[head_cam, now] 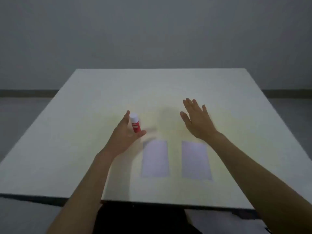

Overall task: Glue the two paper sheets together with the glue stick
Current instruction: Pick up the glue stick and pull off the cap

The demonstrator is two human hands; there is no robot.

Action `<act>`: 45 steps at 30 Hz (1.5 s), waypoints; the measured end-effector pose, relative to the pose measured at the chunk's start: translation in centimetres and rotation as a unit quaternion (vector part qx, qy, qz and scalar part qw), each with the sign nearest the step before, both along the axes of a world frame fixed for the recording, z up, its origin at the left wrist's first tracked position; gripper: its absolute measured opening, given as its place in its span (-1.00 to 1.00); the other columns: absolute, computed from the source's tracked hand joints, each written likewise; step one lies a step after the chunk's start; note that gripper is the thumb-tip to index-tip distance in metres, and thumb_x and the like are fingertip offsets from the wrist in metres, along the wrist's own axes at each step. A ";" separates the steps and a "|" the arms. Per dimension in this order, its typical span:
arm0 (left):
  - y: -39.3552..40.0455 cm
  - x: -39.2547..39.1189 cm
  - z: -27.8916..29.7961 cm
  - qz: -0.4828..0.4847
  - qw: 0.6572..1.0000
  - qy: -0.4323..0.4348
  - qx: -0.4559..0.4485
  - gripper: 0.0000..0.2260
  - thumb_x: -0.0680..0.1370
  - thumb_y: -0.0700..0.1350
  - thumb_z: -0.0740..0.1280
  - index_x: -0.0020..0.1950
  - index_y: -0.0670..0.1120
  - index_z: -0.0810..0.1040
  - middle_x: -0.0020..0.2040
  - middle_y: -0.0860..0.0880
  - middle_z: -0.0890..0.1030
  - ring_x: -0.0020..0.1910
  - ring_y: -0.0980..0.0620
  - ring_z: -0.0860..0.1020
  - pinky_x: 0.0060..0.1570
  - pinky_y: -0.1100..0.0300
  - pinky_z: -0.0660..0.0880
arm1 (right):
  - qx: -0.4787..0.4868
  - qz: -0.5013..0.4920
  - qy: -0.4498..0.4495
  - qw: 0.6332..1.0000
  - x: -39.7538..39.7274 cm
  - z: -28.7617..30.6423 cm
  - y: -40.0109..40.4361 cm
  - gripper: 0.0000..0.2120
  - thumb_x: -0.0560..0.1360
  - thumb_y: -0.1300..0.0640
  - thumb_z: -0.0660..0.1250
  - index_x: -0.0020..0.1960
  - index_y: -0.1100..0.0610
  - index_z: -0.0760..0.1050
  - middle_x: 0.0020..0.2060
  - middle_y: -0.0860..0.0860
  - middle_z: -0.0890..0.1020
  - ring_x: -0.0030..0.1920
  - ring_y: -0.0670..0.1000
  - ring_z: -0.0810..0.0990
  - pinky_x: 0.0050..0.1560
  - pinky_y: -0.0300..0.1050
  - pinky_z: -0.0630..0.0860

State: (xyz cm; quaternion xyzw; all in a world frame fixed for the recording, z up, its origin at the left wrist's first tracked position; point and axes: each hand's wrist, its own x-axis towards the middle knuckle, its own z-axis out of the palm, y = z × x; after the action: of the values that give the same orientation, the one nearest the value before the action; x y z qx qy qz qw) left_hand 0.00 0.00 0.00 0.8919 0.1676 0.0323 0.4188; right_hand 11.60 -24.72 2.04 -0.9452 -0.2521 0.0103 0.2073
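Note:
A red glue stick [135, 124] with a white cap stands upright on the white table [84, 115], left of centre. My left hand [125, 134] wraps around it, fingers behind its left side and thumb across its base, touching it. Two pale sheets lie flat side by side nearer to me: the left paper sheet [155, 158] and the right paper sheet [195, 160], with a gap between them. My right hand [196, 120] hovers palm down, fingers spread, above the table beyond the right sheet, holding nothing.
The table's near edge [152, 204] runs just in front of my body. A plain grey wall [152, 31] stands behind the table's far edge. Grey floor shows on both sides.

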 end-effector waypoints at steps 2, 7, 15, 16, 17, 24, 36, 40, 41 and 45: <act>-0.7 -0.4 0.6 0.021 0.999 -0.025 -0.038 -0.36 0.44 0.06 0.43 0.46 0.01 0.27 0.39 0.06 0.42 0.36 0.08 0.37 0.31 0.19 0.27 | 0.024 -0.007 -0.031 0.999 -1.0 0.4 -1.0 -0.48 0.63 -0.02 -0.01 0.52 0.14 0.00 0.54 0.07 0.09 0.54 0.08 -0.01 0.50 0.14 -0.07; -2.6 -2.0 2.2 0.077 0.988 -0.128 -0.044 -0.84 0.53 -0.11 0.34 -0.26 -0.01 0.55 -0.27 0.03 0.62 -0.29 0.19 0.52 -0.28 0.39 0.35 | 0.075 0.003 -0.024 0.997 -4.2 1.8 -2.0 -0.46 0.60 -0.02 0.10 0.52 0.10 0.04 0.53 0.07 0.12 0.53 0.06 0.04 0.50 0.08 -0.02; -5.8 -3.1 4.9 -0.044 0.970 -0.187 0.146 -0.79 0.41 -0.10 0.47 0.03 -0.05 0.63 -0.11 0.02 0.61 -0.18 0.04 0.54 -0.18 0.18 0.46 | 0.232 -0.008 0.169 0.958 -7.6 6.4 2.4 -0.34 0.45 -0.39 0.04 -0.14 0.16 0.61 -0.51 0.07 0.64 -0.55 -0.03 0.57 -0.39 -0.21 0.45; -6.2 -3.2 5.1 -0.054 0.967 -0.180 0.171 -0.80 0.41 -0.08 0.46 0.02 -0.02 0.63 -0.09 0.03 0.62 -0.16 0.04 0.55 -0.20 0.14 0.47 | 0.212 0.003 0.191 0.958 -7.7 6.4 2.8 -0.31 0.46 -0.38 0.01 -0.24 0.18 0.61 -0.57 0.07 0.60 -0.60 -0.03 0.53 -0.46 -0.26 0.43; -6.6 -3.3 5.3 -0.063 0.963 -0.178 0.193 -0.82 0.42 -0.07 0.44 0.02 0.00 0.63 -0.08 0.05 0.62 -0.15 0.03 0.55 -0.22 0.14 0.47 | 0.198 0.010 0.194 0.961 -7.9 6.3 3.0 -0.34 0.49 -0.33 0.03 -0.30 0.19 0.59 -0.59 0.06 0.58 -0.62 -0.03 0.50 -0.50 -0.29 0.42; -7.3 -3.1 6.0 -0.044 0.949 -0.187 0.251 -0.85 0.44 0.01 0.42 -0.01 0.06 0.63 -0.06 0.09 0.63 -0.13 0.05 0.58 -0.29 0.19 0.41 | 0.280 0.084 0.197 0.936 -7.5 5.5 2.2 -0.65 0.43 0.10 0.41 0.19 0.00 0.42 -0.12 0.03 0.51 -0.32 0.00 0.51 -0.29 -0.23 0.43; -8.0 -2.9 6.2 -0.033 0.938 -0.201 0.282 -0.81 0.44 0.00 0.42 0.03 0.05 0.63 -0.05 0.10 0.64 -0.15 0.05 0.58 -0.39 0.37 0.20 | 0.219 0.045 0.248 0.943 -6.6 6.0 1.0 -0.63 0.46 -0.16 0.30 0.04 0.14 0.47 -0.27 0.05 0.62 -0.45 0.01 0.58 -0.44 -0.21 0.45; -8.3 -2.9 6.3 -0.042 0.936 -0.199 0.286 -0.80 0.44 0.00 0.42 0.04 0.03 0.63 -0.05 0.08 0.64 -0.16 0.02 0.58 -0.35 0.30 0.24 | 0.242 0.069 0.209 0.945 -6.7 5.9 0.8 -0.83 0.52 0.09 0.29 -0.13 0.20 0.52 -0.38 0.03 0.58 -0.45 0.02 0.53 -0.39 -0.18 0.45; -8.2 -2.9 6.2 -0.037 0.938 -0.192 0.285 -0.80 0.44 0.01 0.42 0.05 0.04 0.63 -0.05 0.08 0.64 -0.16 0.03 0.57 -0.36 0.29 0.24 | 0.249 0.093 0.204 0.942 -6.6 6.0 0.4 -0.93 0.49 0.17 0.32 -0.08 0.17 0.52 -0.31 0.03 0.59 -0.40 0.02 0.55 -0.37 -0.19 0.47; -7.6 -3.3 5.8 -0.013 0.959 -0.150 0.239 -0.81 0.45 0.06 0.39 0.03 0.07 0.62 -0.14 0.08 0.61 -0.22 0.04 0.51 -0.37 0.26 0.27 | 0.290 0.054 0.164 0.941 -4.5 6.1 -1.7 -0.93 0.45 0.23 0.37 -0.06 0.17 0.58 -0.30 0.03 0.60 -0.43 -0.04 0.57 -0.32 -0.19 0.52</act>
State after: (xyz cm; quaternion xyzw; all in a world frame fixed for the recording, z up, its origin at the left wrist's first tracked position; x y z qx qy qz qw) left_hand -3.33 -7.64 5.85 0.9529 0.0784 0.1998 0.2141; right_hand 7.10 -26.45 8.11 -0.8144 -0.2571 0.1025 0.5100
